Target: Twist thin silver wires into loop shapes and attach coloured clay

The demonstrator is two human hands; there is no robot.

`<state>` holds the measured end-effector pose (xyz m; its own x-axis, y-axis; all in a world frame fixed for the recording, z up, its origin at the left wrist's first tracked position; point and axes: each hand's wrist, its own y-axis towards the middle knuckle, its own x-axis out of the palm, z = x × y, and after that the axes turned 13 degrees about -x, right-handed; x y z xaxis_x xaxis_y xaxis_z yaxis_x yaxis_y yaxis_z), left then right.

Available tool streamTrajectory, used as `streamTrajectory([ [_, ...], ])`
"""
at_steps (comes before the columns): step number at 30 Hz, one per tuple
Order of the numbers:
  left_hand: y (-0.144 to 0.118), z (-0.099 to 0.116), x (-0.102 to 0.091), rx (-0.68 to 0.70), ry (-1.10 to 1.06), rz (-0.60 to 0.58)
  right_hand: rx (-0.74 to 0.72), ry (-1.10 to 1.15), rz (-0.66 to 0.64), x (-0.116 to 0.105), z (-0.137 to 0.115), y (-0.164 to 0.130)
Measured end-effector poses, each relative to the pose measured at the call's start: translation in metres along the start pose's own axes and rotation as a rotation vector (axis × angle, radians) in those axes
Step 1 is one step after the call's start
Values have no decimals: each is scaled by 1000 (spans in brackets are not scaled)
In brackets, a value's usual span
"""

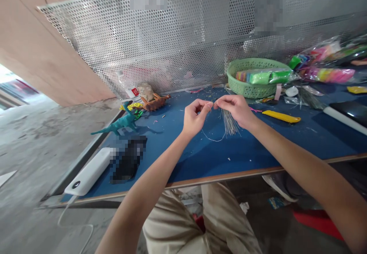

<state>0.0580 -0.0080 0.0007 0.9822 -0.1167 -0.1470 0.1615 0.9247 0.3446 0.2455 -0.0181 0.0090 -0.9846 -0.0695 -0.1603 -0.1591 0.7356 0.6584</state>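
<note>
My left hand (197, 117) and my right hand (235, 110) meet above the middle of the blue table, fingertips almost touching. Each one is closed in a pinch. A tiny reddish-brown bit seems to show at the right fingertips, too small to name. Under my right hand, a bundle of thin grey wires (230, 125) fans out on the table. One thin pale wire (213, 140) curves below both hands; whether either holds it I cannot tell. To the right of my right hand lies a yellow-handled utility knife (281, 116).
Toy dinosaurs, one teal (122, 123) and one brown (155, 103), stand left near a bottle (126, 84). A white power bank (88, 172) and a dark phone (129, 160) lie front left. A green basket (249, 89) with clay packs sits before the perforated metal panel (186, 36).
</note>
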Motion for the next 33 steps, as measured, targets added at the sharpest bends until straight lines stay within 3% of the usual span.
streamTrajectory([
  [5, 4, 0, -9, -50, -30, -130, 414, 519, -167, -5, 11, 1],
  [8, 4, -2, -10, -34, -7, -132, 473, 598, -185, -3, 14, 0],
  [10, 4, -4, -8, 8, 40, -76, 398, 490, -113, 0, 13, -1],
  [14, 2, -5, 1, 4, 73, 72, 69, -3, 53, 4, 5, -4],
  [18, -1, -5, 8, -29, 27, 130, -173, -333, 22, 4, 1, -7],
  [22, 0, -10, 10, -29, 57, 132, -269, -525, -42, 1, 9, -8],
  [26, 2, -14, 10, -8, 219, 89, -332, -684, -122, -1, 16, -8],
  [33, 1, -10, 7, 57, 347, 60, -374, -739, -137, 5, 17, -7],
])
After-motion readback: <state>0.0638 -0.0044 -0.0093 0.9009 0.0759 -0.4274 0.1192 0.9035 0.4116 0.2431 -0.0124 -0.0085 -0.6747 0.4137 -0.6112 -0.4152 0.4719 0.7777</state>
